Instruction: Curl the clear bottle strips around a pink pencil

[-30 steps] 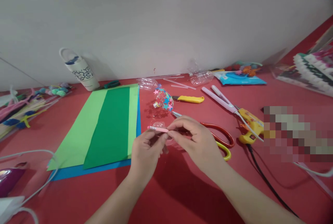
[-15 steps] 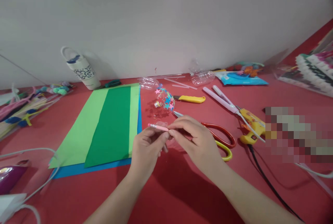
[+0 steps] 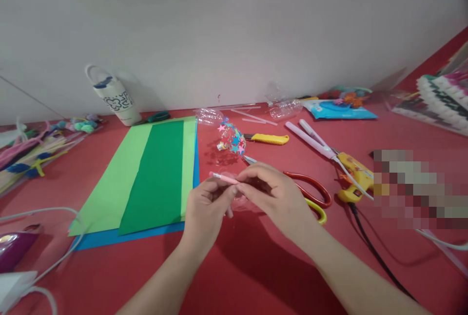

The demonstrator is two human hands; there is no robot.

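Pink pencil held over the middle of the desk, well in from its back edge, eraser end toward the left. Left hand grips it between thumb and fingers; right hand pinches its other end, fingertips almost meeting the left thumb.

Most in the way: scissors handles, partly behind the right hand, and a clear plastic piece just below the hands, shape unclear. Beyond, a star-covered ball with a yellow cutter beside it. Toward the right edge, a hair iron and a glue gun, a white cable across the gun. Left of the hands, overlapping paper. By the back edge, a tumbler and a blue packet.

Count: one pencil, one ball, one cutter, one tumbler, three paper colours, two handle loops (red, yellow).
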